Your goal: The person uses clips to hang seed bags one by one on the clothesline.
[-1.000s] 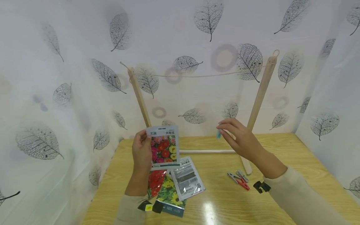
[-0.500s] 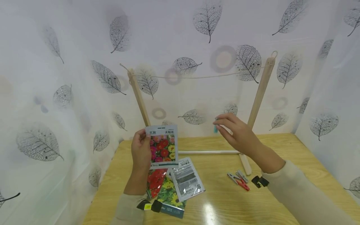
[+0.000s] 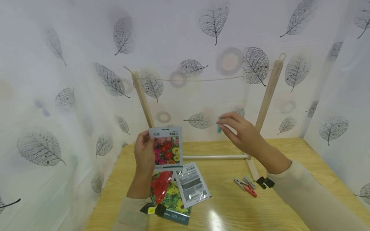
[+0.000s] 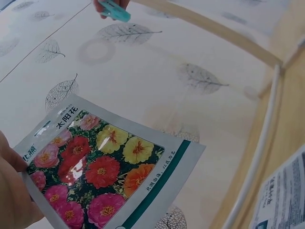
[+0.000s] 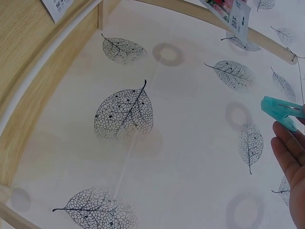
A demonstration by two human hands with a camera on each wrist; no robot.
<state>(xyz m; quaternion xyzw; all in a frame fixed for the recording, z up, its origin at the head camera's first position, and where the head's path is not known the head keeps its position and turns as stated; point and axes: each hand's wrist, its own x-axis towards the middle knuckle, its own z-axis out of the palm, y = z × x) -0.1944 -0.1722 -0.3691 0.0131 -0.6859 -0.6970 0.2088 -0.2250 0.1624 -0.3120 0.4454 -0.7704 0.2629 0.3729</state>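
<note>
My left hand (image 3: 144, 152) pinches the upper left edge of a seed packet (image 3: 167, 152) printed with red, pink and yellow flowers. The packet is held upright, its front facing me, and its whole printed face shows in the left wrist view. To the right and slightly higher, my right hand (image 3: 242, 133) pinches a teal clothespin (image 3: 219, 128) between thumb and fingers. In the right wrist view the clothespin (image 5: 281, 110) points away from the fingertips. Above both hands a thin string (image 3: 202, 80) runs between two wooden posts, with nothing hanging on it.
Several seed packets lie overlapped on the table, one a silver packet (image 3: 193, 184) with its back up, another with yellow flowers (image 3: 174, 199). Grey and red clothespins (image 3: 247, 186) lie at the right. A white rod (image 3: 214, 157) joins the wooden posts (image 3: 268, 93) low down.
My right hand has moved up and to the left with the teal clothespin. The left hand and its seed packet have shifted only slightly.
</note>
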